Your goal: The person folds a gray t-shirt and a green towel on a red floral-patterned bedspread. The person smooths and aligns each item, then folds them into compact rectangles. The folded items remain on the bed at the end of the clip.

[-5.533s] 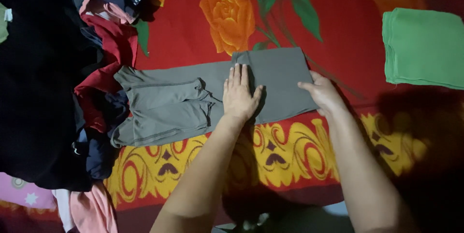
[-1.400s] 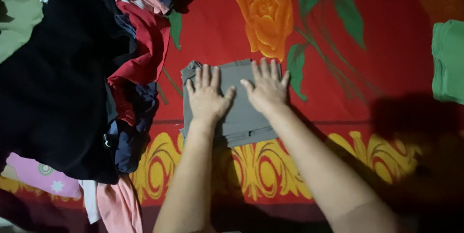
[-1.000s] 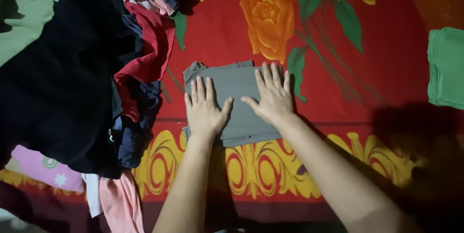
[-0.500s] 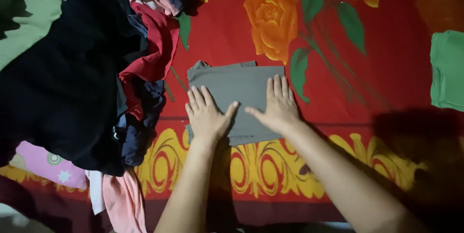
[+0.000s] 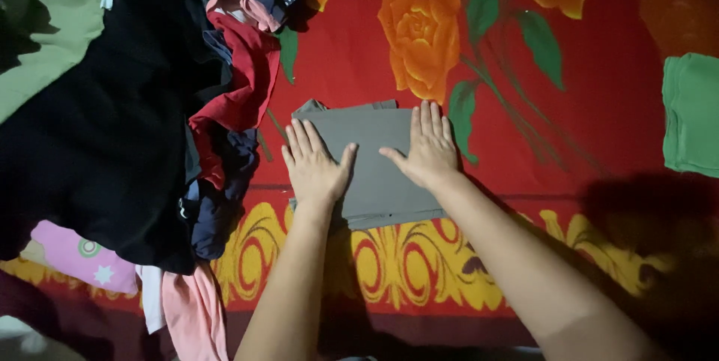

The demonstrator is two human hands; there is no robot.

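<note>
Both hands lie flat, fingers spread, gripping nothing: left hand (image 5: 313,168) and right hand (image 5: 428,150) press the folded grey garment (image 5: 378,162) on the red blanket (image 5: 584,144), beside the clothes pile (image 5: 135,121). Pressing evenly outward should flatten the creases best.

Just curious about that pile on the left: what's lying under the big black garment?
From under the black garment poke a light green piece, a red top, navy cloth and pink items. How many more lie beneath is hidden.
</note>
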